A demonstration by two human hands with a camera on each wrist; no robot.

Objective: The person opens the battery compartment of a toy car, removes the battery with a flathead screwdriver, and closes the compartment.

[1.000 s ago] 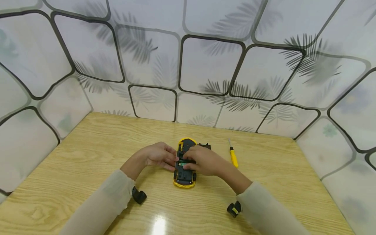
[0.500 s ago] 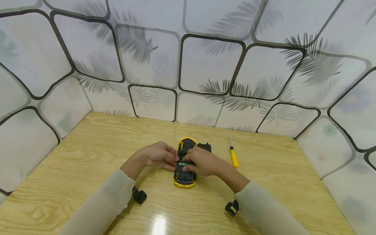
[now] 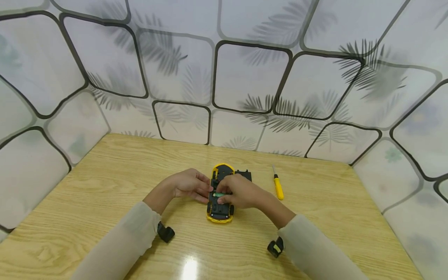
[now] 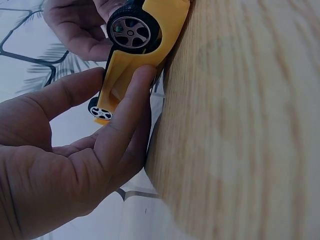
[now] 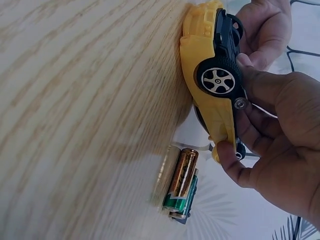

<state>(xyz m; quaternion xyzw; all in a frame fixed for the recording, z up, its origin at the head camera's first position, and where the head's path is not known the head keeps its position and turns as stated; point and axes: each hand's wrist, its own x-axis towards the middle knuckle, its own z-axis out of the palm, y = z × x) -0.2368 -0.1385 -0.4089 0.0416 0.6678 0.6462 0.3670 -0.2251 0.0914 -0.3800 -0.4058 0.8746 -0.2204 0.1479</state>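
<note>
Right hand point(image 3: 241, 190), reaching in from a pale sleeve — thumb and forefinger drawn narrow — appears to pinch a small green battery point(image 3: 218, 195) at an opening in the underside of a yellow toy car point(image 3: 220, 214); the fingers hide part of it. The car lies wheels-up on its roof at the middle of a wooden table point(image 3: 122, 175), its black underside facing upward. The left hand point(image 3: 189, 184) holds the car's left side, with the thumb at the edge of the underside and the fingers against the yellow body.

The likeliest trouble is at that fingertip pinch: a battery is smooth and round, so a weak hold could let it slip and roll off. Should the left fingers ease, the car could rock on its curved roof.

Just beyond the right hand, by the car's right side, lies a flat black piece point(image 3: 245, 175). The right wrist view shows two more batteries point(image 5: 181, 175) side by side — loose, it seems, and apt to roll if a knuckle brushed them.

Farther right, well apart from the hands, rests a yellow-handled screwdriver point(image 3: 278, 186). Behind the table stands a pale wall point(image 3: 252, 77) patterned with dark outlines and grey leaves.
</note>
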